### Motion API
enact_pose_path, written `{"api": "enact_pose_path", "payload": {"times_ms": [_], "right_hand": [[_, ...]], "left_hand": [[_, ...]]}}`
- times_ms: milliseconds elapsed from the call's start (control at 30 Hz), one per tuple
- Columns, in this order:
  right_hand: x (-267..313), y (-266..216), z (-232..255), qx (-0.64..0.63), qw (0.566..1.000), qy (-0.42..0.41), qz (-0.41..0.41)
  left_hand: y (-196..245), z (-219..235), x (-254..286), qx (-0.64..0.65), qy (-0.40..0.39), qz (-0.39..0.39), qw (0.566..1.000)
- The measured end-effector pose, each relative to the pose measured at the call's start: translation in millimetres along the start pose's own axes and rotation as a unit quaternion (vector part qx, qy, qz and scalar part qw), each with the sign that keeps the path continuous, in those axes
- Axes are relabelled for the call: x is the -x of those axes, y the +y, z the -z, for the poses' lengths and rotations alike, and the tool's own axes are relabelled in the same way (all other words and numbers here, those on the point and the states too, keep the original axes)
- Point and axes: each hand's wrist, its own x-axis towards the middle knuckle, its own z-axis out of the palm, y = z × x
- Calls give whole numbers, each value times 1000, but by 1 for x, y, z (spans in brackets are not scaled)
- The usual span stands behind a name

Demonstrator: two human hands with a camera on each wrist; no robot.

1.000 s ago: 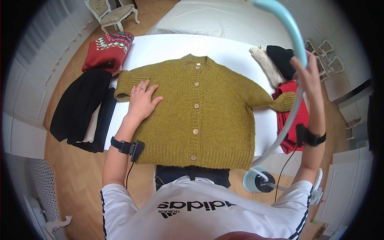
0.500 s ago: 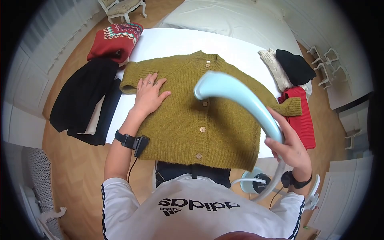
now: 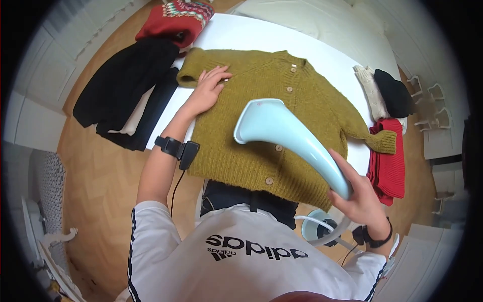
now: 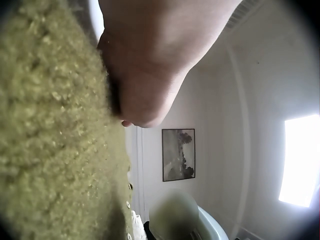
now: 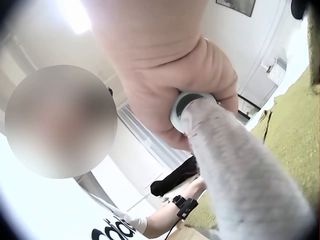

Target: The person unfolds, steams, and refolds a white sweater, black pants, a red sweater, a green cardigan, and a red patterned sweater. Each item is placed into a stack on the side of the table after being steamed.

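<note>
An olive-green knitted cardigan [image 3: 322, 108] lies spread front up on the white table, its buttons running down the middle. My left hand [image 3: 206, 94] rests with fingers extended on its left part, near the sleeve. In the left wrist view the heel of that hand [image 4: 145, 95] is right at the wool [image 4: 50, 130]. With my right hand [image 3: 361, 197] I grip the handle of a light-blue garment steamer [image 3: 297, 135], whose wide head overlaps the cardigan's front left of the buttons. A grey hose [image 5: 240, 165] runs from the handle's end, filling much of the right wrist view.
Black garments [image 3: 126, 80] hang over the table's left edge, beside a folded red patterned sweater [image 3: 173, 22]. At the right lie a red knit [image 3: 390, 161], a cream knit [image 3: 370, 93] and a black piece [image 3: 392, 93]. The steamer's base [image 3: 311, 229] stands on the floor near the right arm.
My right hand has brought the steamer from the raised right side down and left over the cardigan. My left hand stays on the cardigan. The head view has shifted, so the table appears higher and further right.
</note>
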Motion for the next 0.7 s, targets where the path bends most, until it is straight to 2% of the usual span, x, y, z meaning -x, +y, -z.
{"api": "enact_pose_path", "payload": {"times_ms": [67,133,200,267,333,433,500,533,600,700], "right_hand": [[16,-1,10,14,1000,-7,3],[31,1,23,7,995,-34,-92],[46,13,32,35,996,-20,-81],[55,21,37,84,996,-7,-33],[52,22,33,73,996,-4,-47],[28,20,12,68,997,-2,-31],[3,16,-3,63,996,-19,67],[-9,11,-8,58,996,-17,64],[-26,3,-12,91,988,-96,75],[-30,3,-6,119,980,-136,86]], "left_hand": [[-3,-3,2,-23,32,-55,998],[-4,-6,4,-55,40,-64,996],[-4,-7,5,-97,48,-75,991],[8,-1,14,-118,64,-62,989],[26,14,30,-141,77,-52,986],[48,32,70,-187,51,-47,980],[50,35,99,-132,31,21,991],[46,34,111,-134,26,19,990],[34,26,128,-116,47,36,992],[35,25,132,-124,64,26,990]]}}
